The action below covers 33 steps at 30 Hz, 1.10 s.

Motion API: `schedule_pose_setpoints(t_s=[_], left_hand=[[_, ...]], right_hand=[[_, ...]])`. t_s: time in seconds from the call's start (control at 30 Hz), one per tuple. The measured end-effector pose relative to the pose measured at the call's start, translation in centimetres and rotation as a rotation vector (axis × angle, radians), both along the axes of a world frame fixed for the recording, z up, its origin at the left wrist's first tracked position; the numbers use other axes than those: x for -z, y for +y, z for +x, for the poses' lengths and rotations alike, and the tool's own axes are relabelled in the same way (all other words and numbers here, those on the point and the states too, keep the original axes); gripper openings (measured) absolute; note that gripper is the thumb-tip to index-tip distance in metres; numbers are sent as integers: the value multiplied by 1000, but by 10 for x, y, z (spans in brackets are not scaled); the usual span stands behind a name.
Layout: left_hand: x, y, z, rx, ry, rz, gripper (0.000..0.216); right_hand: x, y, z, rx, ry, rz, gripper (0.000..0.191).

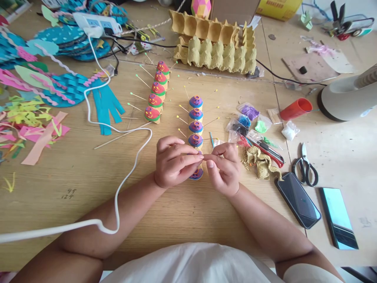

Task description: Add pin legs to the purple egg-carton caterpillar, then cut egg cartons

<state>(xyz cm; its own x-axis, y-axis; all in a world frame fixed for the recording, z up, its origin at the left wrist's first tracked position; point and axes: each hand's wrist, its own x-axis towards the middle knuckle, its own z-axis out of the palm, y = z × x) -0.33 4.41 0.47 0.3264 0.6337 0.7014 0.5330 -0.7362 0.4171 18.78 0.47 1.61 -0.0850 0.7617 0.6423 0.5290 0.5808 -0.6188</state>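
Note:
My left hand and my right hand meet fingertip to fingertip above an egg-carton caterpillar. Its humps carry blue and purple clay with small faces, and yellow-tipped sticks poke out at both sides. Both hands are closed in a pinch; whatever sits between the fingertips is too small to make out. They hide part of the caterpillar's near end. Farther left stands a second caterpillar in red and green, with green-tipped sticks.
Right of the hands lie clay packets, a red utility knife, carton scraps, scissors and two phones. A white cable crosses the left side. Egg cartons stand at the back; paper strips lie left.

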Motion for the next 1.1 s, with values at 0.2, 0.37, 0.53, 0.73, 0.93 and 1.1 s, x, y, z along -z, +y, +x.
schedule_pose_setpoints(t_s=[0.2, 0.37, 0.53, 0.73, 0.93, 1.1], left_hand=[[-2, 6, 2, -60, -182, 52, 8], [3, 5, 4, -65, -277, -24, 7], [9, 0, 6, -47, -301, -235, 14], [7, 0, 8, -99, -237, -321, 20], [9, 0, 8, -127, -202, -346, 19], [10, -1, 9, -140, -224, -365, 17]], right_hand=[[8, 11, 8, 290, 122, -39, 18], [18, 25, 11, 353, 54, -162, 29], [27, 31, 12, 318, -97, -230, 27], [29, 36, 12, 309, -123, -246, 16], [29, 39, 10, 290, -97, -252, 6], [30, 40, 9, 289, -89, -246, 6]])
